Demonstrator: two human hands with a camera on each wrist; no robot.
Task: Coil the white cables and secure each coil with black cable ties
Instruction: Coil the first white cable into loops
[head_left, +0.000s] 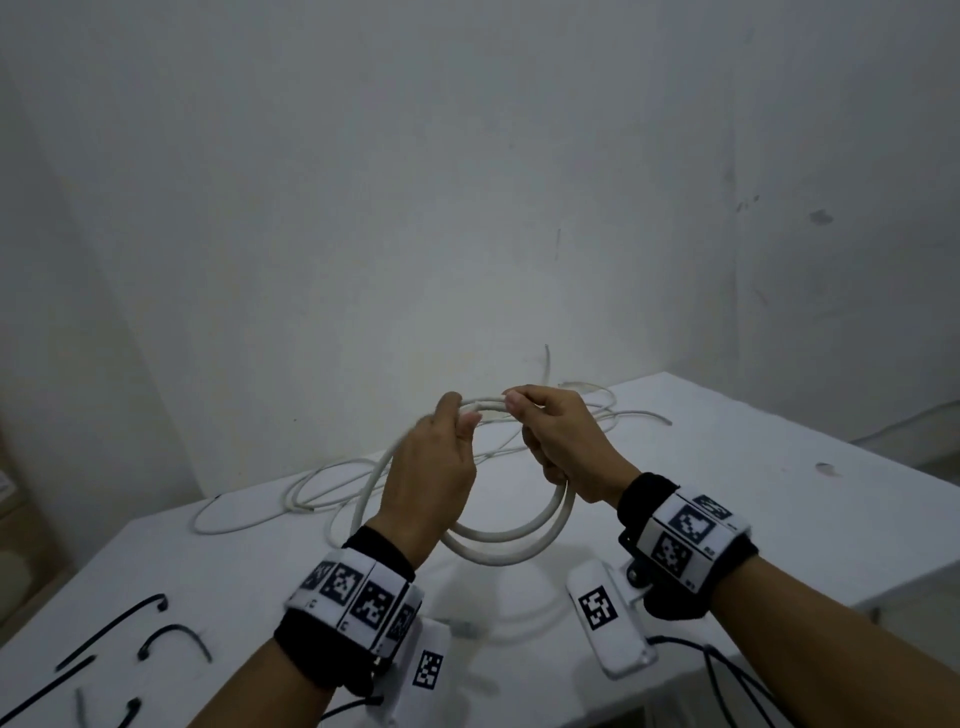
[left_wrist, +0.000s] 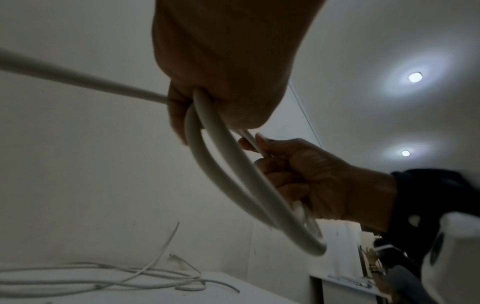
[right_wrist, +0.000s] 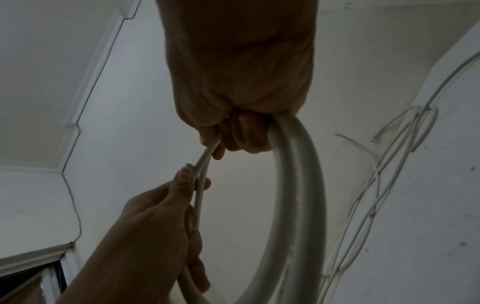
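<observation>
Both hands hold a coil of thick white cable (head_left: 511, 540) in the air above the white table (head_left: 727, 483). My left hand (head_left: 441, 457) grips the coil's left side, fingers curled round the strands (left_wrist: 207, 127). My right hand (head_left: 550, 431) grips the right side and pinches the top strand (right_wrist: 201, 162) between thumb and forefinger. Two loops hang below the hands (right_wrist: 298, 185). A loose length runs from the left hand (left_wrist: 78, 80) down to the table. Several black cable ties (head_left: 171, 642) lie at the table's front left.
Thinner white cables (head_left: 311, 493) sprawl loose across the back of the table against the white wall (head_left: 467, 208), some reaching the far right (head_left: 639, 415). The table's right edge (head_left: 883, 561) drops off to the floor. Black wrist-camera leads (head_left: 727, 675) hang at the front.
</observation>
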